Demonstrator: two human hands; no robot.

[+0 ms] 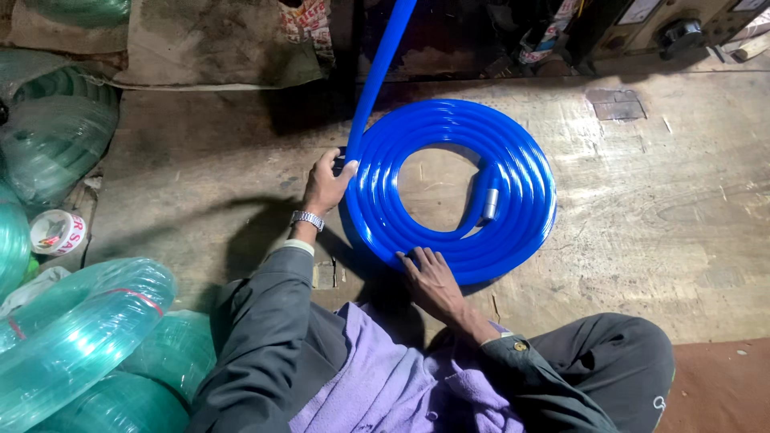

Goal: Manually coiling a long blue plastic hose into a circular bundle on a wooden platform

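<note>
A glossy blue hose [513, 172] lies wound in a flat coil on the worn wooden floor. Its inner end, capped with a grey fitting [490, 204], rests inside the ring. A straight run of the hose [383, 56] leads from the coil's left side up out of view. My left hand [326, 184], a metal watch on the wrist, presses against the coil's left edge where that run joins it. My right hand [429, 277] lies flat, fingers spread, on the coil's near edge.
Coils of clear green hose [76, 329] are stacked at the left and lower left. A roll of tape [58, 232] lies beside them. Sacks [216, 40] and dark machinery [658, 28] line the far edge. My knees are at the bottom.
</note>
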